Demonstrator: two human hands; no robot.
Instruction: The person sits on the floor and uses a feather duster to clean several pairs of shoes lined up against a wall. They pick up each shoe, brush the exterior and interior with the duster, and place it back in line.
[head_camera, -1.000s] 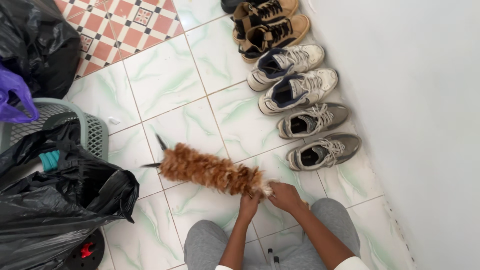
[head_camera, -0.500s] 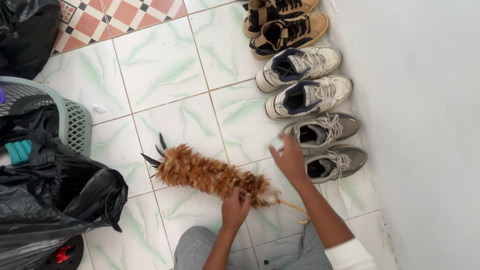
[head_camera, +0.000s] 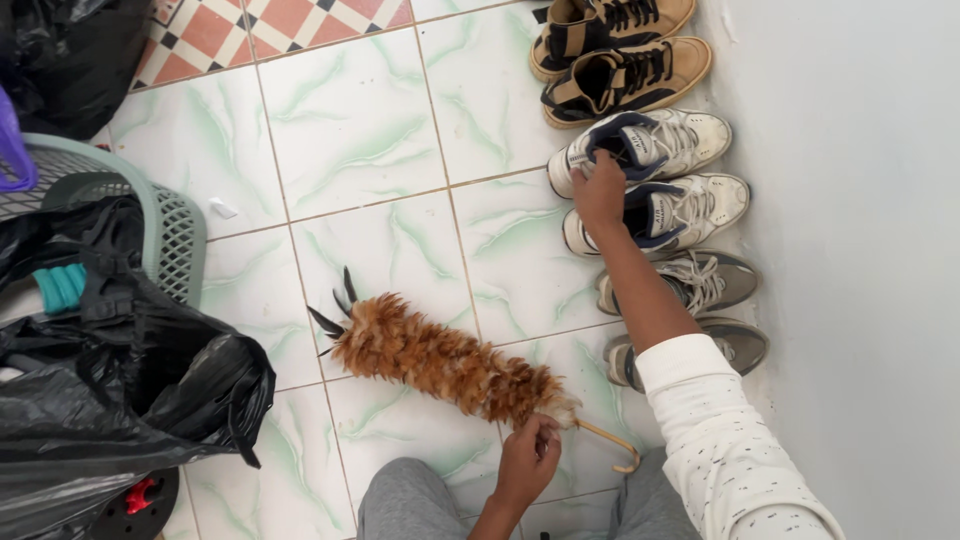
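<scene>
While you crouched over the tiled floor (head_camera: 350, 130), your right hand (head_camera: 600, 192) reached straight out, its grip clamped on the heel rim of a white sneaker (head_camera: 640, 148) in the row along the wall (head_camera: 850, 250). Your left hand (head_camera: 527, 462) closed on the feather duster (head_camera: 440, 360) lying beside your knees. Open tiles lay between the shoes and the green basket (head_camera: 175, 225).

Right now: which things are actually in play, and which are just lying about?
In play:
left hand grips feather duster
right hand on the upper white sneaker

Lying about:
tan shoes
grey sneakers
green laundry basket
black plastic bag
</scene>
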